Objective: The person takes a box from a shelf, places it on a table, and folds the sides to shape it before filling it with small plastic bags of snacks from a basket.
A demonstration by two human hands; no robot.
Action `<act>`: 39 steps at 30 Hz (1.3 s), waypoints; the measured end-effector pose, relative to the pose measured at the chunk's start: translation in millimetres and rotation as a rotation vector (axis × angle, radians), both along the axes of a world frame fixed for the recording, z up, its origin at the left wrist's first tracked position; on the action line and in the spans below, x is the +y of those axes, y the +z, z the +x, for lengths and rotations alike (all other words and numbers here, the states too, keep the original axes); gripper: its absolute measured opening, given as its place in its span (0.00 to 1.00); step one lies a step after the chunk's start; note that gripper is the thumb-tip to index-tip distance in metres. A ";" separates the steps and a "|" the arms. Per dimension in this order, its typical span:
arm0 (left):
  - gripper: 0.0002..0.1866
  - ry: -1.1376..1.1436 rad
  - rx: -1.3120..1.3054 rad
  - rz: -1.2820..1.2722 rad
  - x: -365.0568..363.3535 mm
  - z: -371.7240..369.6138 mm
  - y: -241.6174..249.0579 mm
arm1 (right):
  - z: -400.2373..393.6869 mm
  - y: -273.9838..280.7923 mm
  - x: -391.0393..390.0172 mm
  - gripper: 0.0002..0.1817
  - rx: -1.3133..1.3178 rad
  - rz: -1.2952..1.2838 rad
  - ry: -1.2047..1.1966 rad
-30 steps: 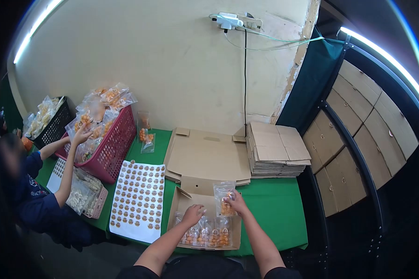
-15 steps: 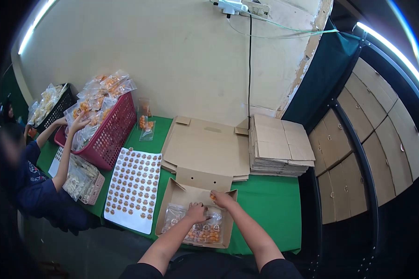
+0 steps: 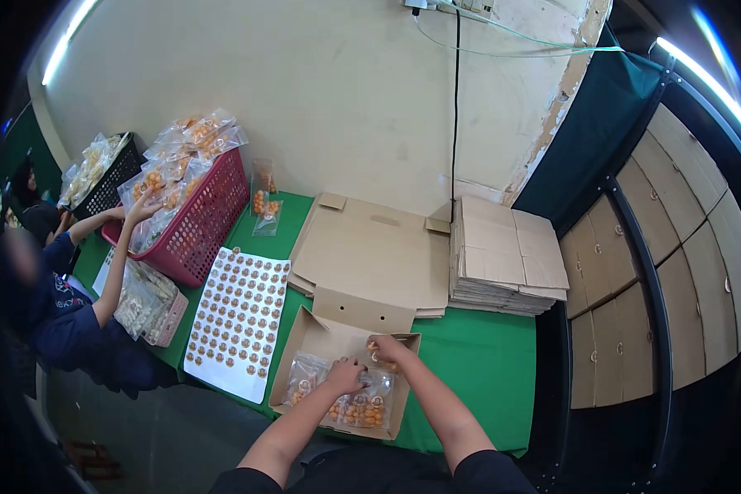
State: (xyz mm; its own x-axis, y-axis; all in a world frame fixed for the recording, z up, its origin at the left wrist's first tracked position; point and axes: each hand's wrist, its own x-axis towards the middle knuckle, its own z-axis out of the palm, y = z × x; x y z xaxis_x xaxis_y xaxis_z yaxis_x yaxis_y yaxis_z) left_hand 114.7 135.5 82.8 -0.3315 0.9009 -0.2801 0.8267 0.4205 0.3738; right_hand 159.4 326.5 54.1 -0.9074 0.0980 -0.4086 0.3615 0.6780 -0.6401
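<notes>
An open cardboard box (image 3: 305,333) lies in front of me, its lid flap folded back. Inside it are clear plastic packets of orange balls (image 3: 362,412), with another such packet (image 3: 303,377) at the left. My left hand (image 3: 347,376) rests on the packets with its fingers apart. By the box's right inner wall, my right hand (image 3: 387,350) grips the top of a clear packet of orange balls (image 3: 375,352), partly hidden behind the hand and wrist.
Flattened cardboard boxes (image 3: 370,247) lie behind, beside a cardboard stack (image 3: 510,247). At left are a sticker sheet (image 3: 237,317), a pink basket (image 3: 202,222) of packets and two loose packets (image 3: 265,210). A co-worker (image 3: 74,321) reaches into the basket. Shelves (image 3: 617,321) hold boxes at right.
My right hand has moved slightly down and left with its packet, which shows more inside the box. My left hand stays on the packets. The camera view has shifted a little.
</notes>
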 end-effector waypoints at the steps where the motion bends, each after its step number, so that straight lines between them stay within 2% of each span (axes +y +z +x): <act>1: 0.24 0.000 0.005 0.000 2.1 -2.1 2.3 | -1.4 -1.2 1.0 0.20 0.013 -0.014 -0.012; 3: 0.24 -0.032 -0.056 -0.062 4.4 -3.3 6.7 | -0.2 -3.3 0.3 0.20 0.002 0.031 -0.034; 13: 0.21 -0.064 -0.115 -0.044 6.9 -6.6 0.4 | 14.0 5.9 -13.3 0.21 0.045 0.185 -0.049; 16: 0.20 -0.030 -0.149 0.039 4.2 -8.5 -5.1 | 20.0 15.4 -15.1 0.20 0.086 0.256 0.008; 22: 0.19 -0.007 -0.176 0.101 1.1 -11.0 -13.2 | 25.0 0.4 -13.3 0.19 0.063 0.279 -0.130; 25: 0.18 0.000 -0.224 0.131 -1.5 -12.6 -14.2 | 30.5 7.5 -9.4 0.21 0.000 0.274 -0.092; 29: 0.13 0.034 -0.175 0.236 -3.1 -14.5 -12.4 | 33.7 32.5 -13.2 0.20 -0.027 0.346 -0.136; 31: 0.12 0.049 -0.169 0.272 -3.1 -18.1 -10.2 | 33.2 27.5 -9.6 0.22 -0.041 0.263 -0.190; 33: 0.11 0.220 -0.171 0.423 -4.8 -25.7 -8.1 | 35.4 23.7 -6.7 0.23 0.012 0.225 -0.184; 37: 0.11 0.355 -0.103 0.419 -21.4 -52.0 -4.2 | 41.2 28.5 -6.6 0.24 0.062 0.150 -0.163; 39: 0.12 0.381 0.114 0.247 -31.2 -58.9 1.2 | 39.3 25.8 -11.0 0.24 0.068 0.174 -0.156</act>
